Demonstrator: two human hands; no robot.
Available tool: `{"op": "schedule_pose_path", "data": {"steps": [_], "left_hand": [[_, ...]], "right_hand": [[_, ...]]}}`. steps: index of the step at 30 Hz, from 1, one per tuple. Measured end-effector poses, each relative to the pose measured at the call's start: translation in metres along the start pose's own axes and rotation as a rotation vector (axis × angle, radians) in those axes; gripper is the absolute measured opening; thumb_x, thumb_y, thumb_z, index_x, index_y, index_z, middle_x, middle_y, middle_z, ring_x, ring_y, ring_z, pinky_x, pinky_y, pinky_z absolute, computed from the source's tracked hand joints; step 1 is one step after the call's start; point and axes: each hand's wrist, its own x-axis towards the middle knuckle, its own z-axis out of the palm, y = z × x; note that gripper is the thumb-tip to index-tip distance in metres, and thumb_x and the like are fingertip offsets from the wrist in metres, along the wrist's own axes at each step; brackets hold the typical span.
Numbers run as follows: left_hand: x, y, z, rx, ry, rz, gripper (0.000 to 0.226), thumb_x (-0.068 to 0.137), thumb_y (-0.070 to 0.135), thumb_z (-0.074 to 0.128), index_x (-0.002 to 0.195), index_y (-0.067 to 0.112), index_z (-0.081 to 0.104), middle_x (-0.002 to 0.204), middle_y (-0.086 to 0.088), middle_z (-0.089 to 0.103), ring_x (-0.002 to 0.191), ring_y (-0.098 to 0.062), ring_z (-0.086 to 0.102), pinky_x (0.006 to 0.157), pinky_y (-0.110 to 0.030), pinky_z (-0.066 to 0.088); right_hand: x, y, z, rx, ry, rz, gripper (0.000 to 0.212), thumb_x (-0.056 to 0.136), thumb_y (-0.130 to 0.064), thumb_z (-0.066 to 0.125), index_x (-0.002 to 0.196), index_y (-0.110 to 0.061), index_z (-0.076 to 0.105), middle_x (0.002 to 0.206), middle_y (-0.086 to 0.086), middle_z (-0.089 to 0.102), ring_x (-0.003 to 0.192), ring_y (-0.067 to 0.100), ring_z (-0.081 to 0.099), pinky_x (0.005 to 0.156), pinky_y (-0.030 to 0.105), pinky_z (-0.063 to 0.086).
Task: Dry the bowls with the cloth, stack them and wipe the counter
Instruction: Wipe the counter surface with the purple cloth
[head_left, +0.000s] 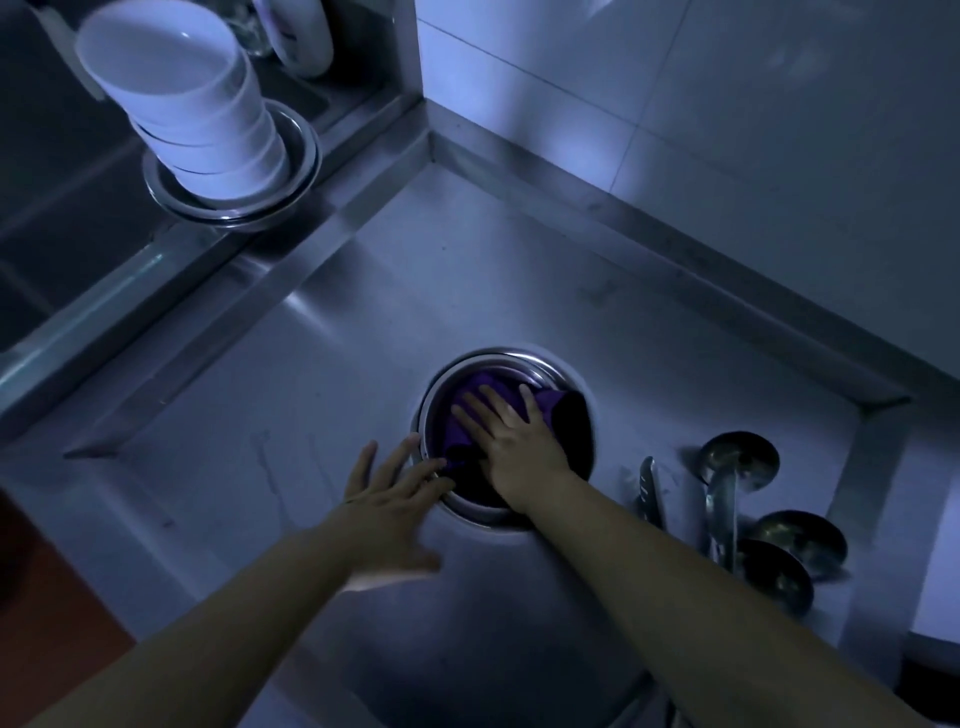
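Observation:
A steel bowl (493, 358) sits on the steel counter (322, 395) at the centre. A purple cloth (491, 395) lies inside it. My right hand (511, 441) presses flat on the cloth inside the bowl, fingers straight. My left hand (387, 499) rests against the bowl's left rim with its fingers spread and straight. At the top left stands a stack of white bowls (187, 104) inside a steel bowl (301, 171).
Several steel ladles (737, 462) and a knife (649, 493) lie at the counter's right end. A raised steel ledge (218, 291) runs along the left, with a darker basin beyond. A tiled wall (727, 130) backs the counter. A white plate (306, 36) stands at the top.

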Motion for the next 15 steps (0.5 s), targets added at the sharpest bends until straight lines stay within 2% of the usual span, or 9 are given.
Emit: {"op": "schedule_pose_path", "data": {"steps": [2, 5, 8, 10, 15], "left_hand": [[0.0, 0.001, 0.0, -0.001, 0.0, -0.004, 0.087, 0.072, 0.064, 0.049, 0.147, 0.039, 0.013, 0.157, 0.015, 0.0, 0.126, -0.011, -0.042, 0.106, -0.049, -0.027], [0.0, 0.001, -0.001, -0.022, 0.0, -0.005, 0.085, 0.071, 0.064, 0.048, 0.146, 0.04, 0.014, 0.157, 0.017, 0.002, 0.126, -0.01, -0.042, 0.106, -0.048, -0.029], [-0.001, 0.002, -0.002, -0.044, 0.001, -0.002, 0.083, 0.071, 0.063, 0.047, 0.145, 0.041, 0.015, 0.156, 0.017, 0.004, 0.126, -0.008, -0.042, 0.105, -0.047, -0.03], [-0.002, 0.002, -0.002, -0.044, 0.001, 0.001, 0.083, 0.071, 0.064, 0.047, 0.145, 0.041, 0.015, 0.156, 0.017, 0.004, 0.125, -0.008, -0.043, 0.105, -0.047, -0.03], [-0.001, -0.001, -0.001, -0.052, 0.01, 0.023, 0.082, 0.071, 0.064, 0.047, 0.144, 0.043, 0.017, 0.157, 0.016, 0.002, 0.127, -0.01, -0.043, 0.104, -0.047, -0.032]], "right_hand": [[-0.004, -0.004, -0.002, -0.043, -0.061, 0.116, 0.066, 0.099, -0.039, 0.031, 0.15, -0.021, -0.007, 0.159, -0.001, -0.005, 0.145, 0.019, -0.009, 0.113, 0.055, -0.008], [-0.011, -0.016, -0.01, -0.136, -0.235, 0.286, 0.063, 0.1, -0.034, 0.025, 0.15, -0.009, -0.004, 0.159, 0.007, 0.002, 0.144, 0.026, 0.001, 0.112, 0.054, 0.01], [-0.014, -0.025, -0.023, -0.107, -0.282, 0.381, 0.047, 0.098, -0.025, 0.035, 0.141, -0.005, 0.035, 0.145, 0.013, 0.033, 0.128, 0.03, 0.028, 0.102, 0.043, 0.03], [-0.017, -0.029, -0.029, -0.05, -0.278, 0.374, 0.037, 0.096, -0.021, 0.042, 0.129, -0.008, 0.05, 0.136, 0.015, 0.039, 0.121, 0.031, 0.034, 0.097, 0.04, 0.037], [-0.02, -0.032, -0.022, 0.238, -0.1, 0.207, 0.022, 0.093, -0.011, 0.048, 0.108, -0.007, 0.063, 0.124, 0.01, 0.044, 0.113, 0.027, 0.04, 0.08, 0.029, 0.037]]}}
